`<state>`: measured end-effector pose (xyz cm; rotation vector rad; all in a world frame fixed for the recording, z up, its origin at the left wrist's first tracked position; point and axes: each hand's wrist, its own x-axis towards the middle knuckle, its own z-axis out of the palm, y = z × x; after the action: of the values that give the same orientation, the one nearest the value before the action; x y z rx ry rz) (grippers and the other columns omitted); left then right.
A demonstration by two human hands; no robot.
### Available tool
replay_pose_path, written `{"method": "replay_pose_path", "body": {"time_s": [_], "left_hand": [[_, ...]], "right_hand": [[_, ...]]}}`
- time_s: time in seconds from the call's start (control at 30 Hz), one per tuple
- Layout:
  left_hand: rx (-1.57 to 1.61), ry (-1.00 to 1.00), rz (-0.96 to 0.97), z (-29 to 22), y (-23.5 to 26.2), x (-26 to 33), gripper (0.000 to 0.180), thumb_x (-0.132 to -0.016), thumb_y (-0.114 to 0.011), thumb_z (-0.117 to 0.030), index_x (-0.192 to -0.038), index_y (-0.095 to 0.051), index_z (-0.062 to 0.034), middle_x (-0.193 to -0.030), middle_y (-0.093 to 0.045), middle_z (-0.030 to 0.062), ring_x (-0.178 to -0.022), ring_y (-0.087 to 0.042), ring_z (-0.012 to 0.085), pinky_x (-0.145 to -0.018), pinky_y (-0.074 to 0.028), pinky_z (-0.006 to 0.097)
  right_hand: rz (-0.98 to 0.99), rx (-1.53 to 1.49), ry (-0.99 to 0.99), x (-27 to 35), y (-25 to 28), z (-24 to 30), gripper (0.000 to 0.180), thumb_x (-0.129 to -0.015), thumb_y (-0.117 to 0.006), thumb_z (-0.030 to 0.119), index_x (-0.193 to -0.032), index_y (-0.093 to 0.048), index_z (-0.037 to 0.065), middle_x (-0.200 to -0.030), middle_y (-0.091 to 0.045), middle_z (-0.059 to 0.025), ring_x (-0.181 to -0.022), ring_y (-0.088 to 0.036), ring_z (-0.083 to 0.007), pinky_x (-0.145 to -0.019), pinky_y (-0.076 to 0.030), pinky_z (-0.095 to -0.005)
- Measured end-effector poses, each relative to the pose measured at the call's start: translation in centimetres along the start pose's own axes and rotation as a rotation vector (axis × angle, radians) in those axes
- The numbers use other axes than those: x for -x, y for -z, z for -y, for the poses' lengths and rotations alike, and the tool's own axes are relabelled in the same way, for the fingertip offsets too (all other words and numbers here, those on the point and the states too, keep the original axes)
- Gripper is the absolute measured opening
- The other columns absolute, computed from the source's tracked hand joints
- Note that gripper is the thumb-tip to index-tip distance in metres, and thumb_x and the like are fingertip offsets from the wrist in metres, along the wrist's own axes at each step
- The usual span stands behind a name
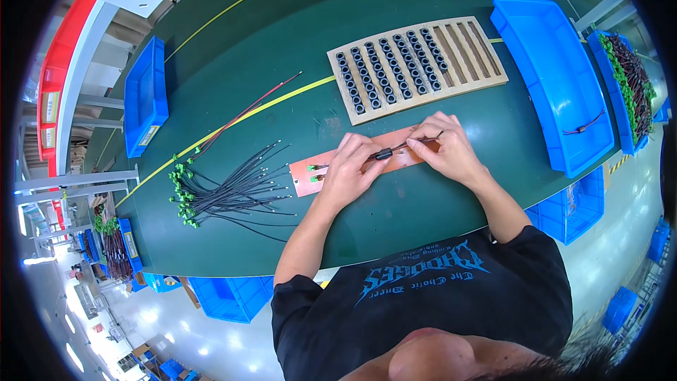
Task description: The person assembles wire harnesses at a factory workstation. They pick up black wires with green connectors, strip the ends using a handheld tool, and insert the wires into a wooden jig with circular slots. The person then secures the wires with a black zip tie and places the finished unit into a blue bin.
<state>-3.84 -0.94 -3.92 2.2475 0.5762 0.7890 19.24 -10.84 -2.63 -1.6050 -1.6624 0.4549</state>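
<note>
My left hand [348,168] is closed around a thin dark cable, beside a short black cylindrical core [383,154] that the cable passes through. Fingertips of my right hand [449,149] pinch the same cable [400,147] further right, near its end. Both hands rest over a copper-coloured board [303,182] lying flat on the bench. At the board's left end sit small green connectors [315,178]. My left fingers hide part of the cable. Left of the board lies a fanned bundle of black cables [236,194] with green connectors [185,197].
Beyond the board stands a wooden tray [423,102] with rows of black cylindrical cores. A large blue bin [550,63] on the right holds one cable. Red and black cables [243,113] lie at the left, near a smaller blue bin [146,99]. The green bench [233,42] has yellow lines.
</note>
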Motion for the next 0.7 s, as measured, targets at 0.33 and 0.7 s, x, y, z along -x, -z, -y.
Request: {"method": "replay_pose_path", "body": {"time_s": [0.33,0.7], "left_hand": [[-0.009,-0.035,0.039,-0.1,-0.3,-0.1,0.021,-0.080,-0.081,-0.004,-0.099,-0.073,0.0016,-0.093,-0.066,0.0101,-0.090,-0.062,0.0275,-0.078,-0.052,0.038],[0.163,-0.057,-0.165,0.4,0.2,0.7,0.024,-0.079,-0.084,-0.001,-0.100,-0.072,-0.0002,-0.096,-0.068,0.0112,-0.087,-0.065,0.0244,-0.076,-0.054,0.035]], "right_hand": [[0.098,0.040,-0.021,0.4,0.8,-0.2,0.008,-0.087,-0.072,0.015,-0.086,-0.074,0.007,-0.081,-0.065,-0.0038,-0.083,-0.059,-0.0239,-0.081,-0.044,-0.0371],[-0.413,-0.519,-0.036,2.8,2.7,0.3,0.026,-0.095,-0.063,-0.004,-0.121,-0.062,-0.001,-0.106,-0.065,-0.0098,-0.093,-0.062,-0.0155,-0.082,-0.051,-0.0297]]}}
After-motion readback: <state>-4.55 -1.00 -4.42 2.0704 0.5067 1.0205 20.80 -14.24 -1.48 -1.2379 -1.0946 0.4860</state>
